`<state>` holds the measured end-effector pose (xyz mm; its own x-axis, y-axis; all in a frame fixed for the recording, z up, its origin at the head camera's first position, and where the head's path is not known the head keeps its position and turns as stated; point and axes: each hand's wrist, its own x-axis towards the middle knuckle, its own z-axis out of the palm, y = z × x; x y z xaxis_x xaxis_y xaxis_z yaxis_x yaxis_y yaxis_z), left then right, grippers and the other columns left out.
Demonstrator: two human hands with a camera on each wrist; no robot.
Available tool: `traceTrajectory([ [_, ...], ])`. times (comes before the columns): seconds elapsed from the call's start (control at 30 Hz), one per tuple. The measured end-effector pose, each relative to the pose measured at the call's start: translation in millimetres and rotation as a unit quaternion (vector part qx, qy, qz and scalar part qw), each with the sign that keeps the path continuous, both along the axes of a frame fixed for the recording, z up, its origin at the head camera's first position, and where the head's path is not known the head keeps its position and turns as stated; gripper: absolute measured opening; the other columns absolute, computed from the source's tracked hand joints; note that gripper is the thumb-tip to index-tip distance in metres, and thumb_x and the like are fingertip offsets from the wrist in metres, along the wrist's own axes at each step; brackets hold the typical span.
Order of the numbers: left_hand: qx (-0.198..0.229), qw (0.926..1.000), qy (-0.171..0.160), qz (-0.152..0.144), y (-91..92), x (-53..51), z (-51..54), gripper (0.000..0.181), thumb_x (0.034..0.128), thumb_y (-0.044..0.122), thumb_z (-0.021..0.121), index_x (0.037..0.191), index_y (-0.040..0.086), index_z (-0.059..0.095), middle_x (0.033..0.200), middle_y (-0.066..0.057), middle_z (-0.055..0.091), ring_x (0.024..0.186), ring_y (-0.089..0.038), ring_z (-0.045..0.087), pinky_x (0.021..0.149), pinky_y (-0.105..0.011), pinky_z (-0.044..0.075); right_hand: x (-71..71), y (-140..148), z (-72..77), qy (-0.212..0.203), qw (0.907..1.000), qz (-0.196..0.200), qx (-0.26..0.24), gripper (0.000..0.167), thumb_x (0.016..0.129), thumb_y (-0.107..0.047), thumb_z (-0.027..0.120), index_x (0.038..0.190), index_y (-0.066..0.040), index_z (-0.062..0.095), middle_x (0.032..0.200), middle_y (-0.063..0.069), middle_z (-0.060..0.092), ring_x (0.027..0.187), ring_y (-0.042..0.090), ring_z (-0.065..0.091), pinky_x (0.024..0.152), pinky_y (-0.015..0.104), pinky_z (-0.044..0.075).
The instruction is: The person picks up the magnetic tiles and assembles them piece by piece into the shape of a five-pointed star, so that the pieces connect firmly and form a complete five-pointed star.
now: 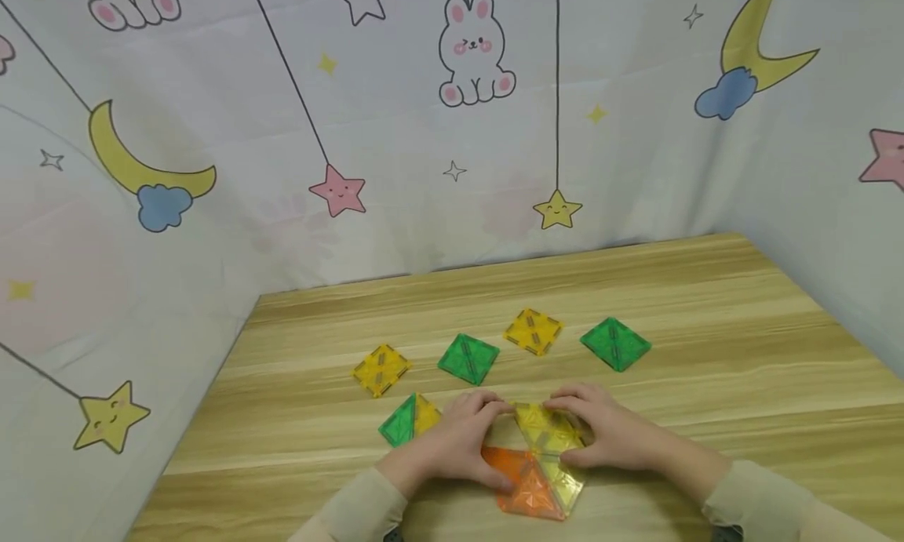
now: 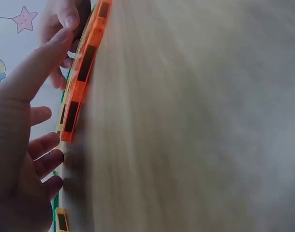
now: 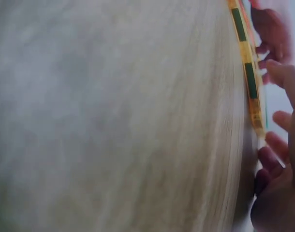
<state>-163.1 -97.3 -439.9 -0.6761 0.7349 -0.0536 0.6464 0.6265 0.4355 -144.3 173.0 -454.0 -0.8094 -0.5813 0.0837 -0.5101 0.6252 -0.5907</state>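
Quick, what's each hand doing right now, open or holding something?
Left hand: open, partly over the orange tiles.
Right hand: open, at the edge of the yellow tiles.

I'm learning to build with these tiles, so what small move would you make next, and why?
I'd probably press gently inward with both hands, to seat the edges: the left hand is at the orange tiles, the right hand at the pale yellow tiles, and the two colours meet along a seam between them.
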Motion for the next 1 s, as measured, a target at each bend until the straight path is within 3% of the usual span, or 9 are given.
traceTrajectory([
  [0.17,-0.030,0.9992,0.021,-0.015,-4.1,-0.5,1.6,0.092,0.0658,0.065,0.072,0.139,0.020,0.039,0.134,-0.001,0.035,0.123,-0.020,0.033,0.102,-0.045,0.026,0.5,-6.0,0.6,0.007,0.9997,0.003,0.023,0.070,0.075,-0.050,0.071,0.131,-0.012,0.054,0.133,0.001,0.047,0.116,0.024,0.038,0.092,0.050,0.036],
  [0.4,-0.033,0.9990,0.027,0.011,-10.5,1.0,3.7,0.091,0.0657,0.065,0.072,0.137,0.016,0.042,0.131,-0.003,0.040,0.120,-0.021,0.036,0.101,-0.043,0.027,1.3,3.7,-2.6,-0.006,1.0000,-0.004,0.004,0.076,0.073,-0.049,0.074,0.132,-0.008,0.050,0.133,0.008,0.045,0.119,0.028,0.040,0.094,0.052,0.037],
  [0.6,-0.064,0.9961,0.055,-0.025,-17.3,6.6,4.9,0.095,0.0622,0.071,0.070,0.136,0.017,0.043,0.127,0.001,0.041,0.116,-0.019,0.037,0.097,-0.042,0.029,6.1,20.1,3.4,0.005,0.9995,0.014,0.028,0.084,0.069,-0.054,0.075,0.133,-0.007,0.048,0.126,0.004,0.042,0.113,0.023,0.042,0.092,0.048,0.040],
  [0.73,-0.071,0.9939,0.077,-0.035,-17.4,7.3,4.2,0.087,0.0638,0.069,0.070,0.130,0.019,0.047,0.123,0.003,0.042,0.112,-0.017,0.038,0.094,-0.038,0.030,9.7,24.6,9.0,0.011,0.9987,0.019,0.045,0.090,0.065,-0.056,0.076,0.133,-0.004,0.048,0.121,0.002,0.041,0.108,0.020,0.041,0.090,0.045,0.040],
  [0.83,-0.069,0.9949,0.070,-0.025,-17.3,7.2,4.7,0.080,0.0645,0.065,0.073,0.126,0.019,0.050,0.120,0.005,0.042,0.110,-0.016,0.039,0.094,-0.037,0.029,9.8,24.6,10.9,0.006,0.9984,0.019,0.053,0.089,0.065,-0.054,0.077,0.133,-0.004,0.048,0.119,0.000,0.040,0.107,0.018,0.040,0.090,0.042,0.040],
  [1.0,-0.054,0.9966,0.056,-0.027,-17.7,7.5,7.3,0.064,0.0671,0.059,0.075,0.116,0.021,0.056,0.109,0.010,0.045,0.102,-0.010,0.041,0.088,-0.031,0.031,5.0,24.4,11.3,0.013,0.9992,0.004,0.038,0.073,0.072,-0.045,0.077,0.128,-0.004,0.054,0.114,0.001,0.042,0.103,0.018,0.041,0.085,0.038,0.041],
])
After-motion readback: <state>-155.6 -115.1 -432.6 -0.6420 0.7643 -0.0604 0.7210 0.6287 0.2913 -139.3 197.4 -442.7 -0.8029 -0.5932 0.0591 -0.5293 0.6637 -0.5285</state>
